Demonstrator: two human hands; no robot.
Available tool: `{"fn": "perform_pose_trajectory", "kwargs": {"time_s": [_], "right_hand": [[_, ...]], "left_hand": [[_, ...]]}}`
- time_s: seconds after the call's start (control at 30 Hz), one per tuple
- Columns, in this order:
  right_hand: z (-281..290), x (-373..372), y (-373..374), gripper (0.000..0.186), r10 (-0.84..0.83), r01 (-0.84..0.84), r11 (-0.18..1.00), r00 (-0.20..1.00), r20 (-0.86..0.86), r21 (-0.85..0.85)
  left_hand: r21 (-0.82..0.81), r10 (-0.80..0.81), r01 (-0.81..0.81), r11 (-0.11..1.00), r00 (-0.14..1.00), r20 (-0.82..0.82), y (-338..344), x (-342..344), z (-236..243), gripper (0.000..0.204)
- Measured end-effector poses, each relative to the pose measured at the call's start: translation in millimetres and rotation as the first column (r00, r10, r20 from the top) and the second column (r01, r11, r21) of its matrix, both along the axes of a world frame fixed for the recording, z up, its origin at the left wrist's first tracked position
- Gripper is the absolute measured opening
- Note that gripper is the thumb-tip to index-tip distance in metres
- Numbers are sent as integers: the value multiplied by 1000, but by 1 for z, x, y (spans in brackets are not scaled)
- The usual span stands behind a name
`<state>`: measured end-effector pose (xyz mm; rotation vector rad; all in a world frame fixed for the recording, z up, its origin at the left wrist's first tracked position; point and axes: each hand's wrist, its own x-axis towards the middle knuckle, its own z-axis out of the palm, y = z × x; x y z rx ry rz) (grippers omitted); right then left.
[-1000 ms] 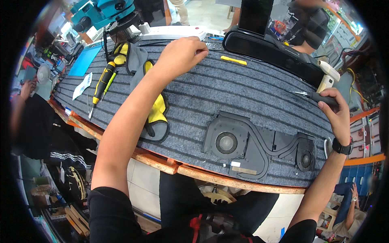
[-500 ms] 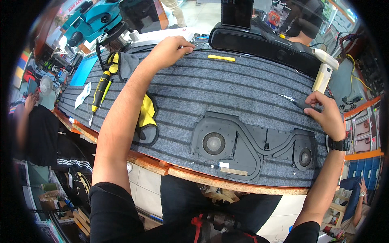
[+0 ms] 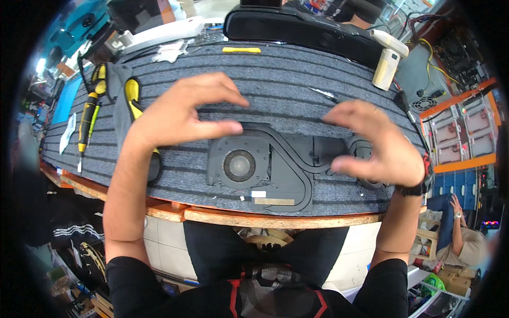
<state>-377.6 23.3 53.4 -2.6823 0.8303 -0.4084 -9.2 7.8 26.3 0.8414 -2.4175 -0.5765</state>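
A black laptop cooling module (image 3: 286, 183), with heat pipes and two round fans, lies flat near the front edge of the mat. My left hand (image 3: 196, 108) hovers over its left end, thumb and fingers apart and empty. Above the right-hand fan (image 3: 365, 151), partly covering it, my right hand (image 3: 376, 143) is also open and empty. A slim tool with a silver pointed tip (image 3: 322, 93) rests on the mat just beyond my right fingers; its dark handle is partly hidden. Both hands are slightly blurred.
Ribbed grey mat (image 3: 275, 71) covers the bench. A yellow strip (image 3: 241, 50) lies before a long black speaker-like bar (image 3: 297, 29). A cream handheld device (image 3: 386, 69) stands at the right. Left are a yellow-black screwdriver (image 3: 86, 122) and yellow-grey gloves (image 3: 123, 100).
My left hand has come back from the far side of the bench to the module. My right hand has released the slim tool and moved over the right fan. The view has shifted.
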Motion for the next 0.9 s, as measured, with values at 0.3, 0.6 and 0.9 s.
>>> {"fn": "perform_pose_trajectory", "kwargs": {"time_s": [0.3, 0.6, 0.9], "right_hand": [[-22, 10, 18, 70, -84, 96, 989, 990, -109, 111], [-30, 10, 14, 71, -54, 55, 998, 998, -27, 42], [-32, 7, 13, 72, -77, 76, 995, 997, 13, 62]], "left_hand": [[-234, 43, -52, 971, 998, -43, -19, 19, -13, 24], [-253, 47, -55, 966, 998, -40, -20, 23, -16, 21], [-246, 60, -69, 967, 997, -45, -20, 22, -17, 21]]}}
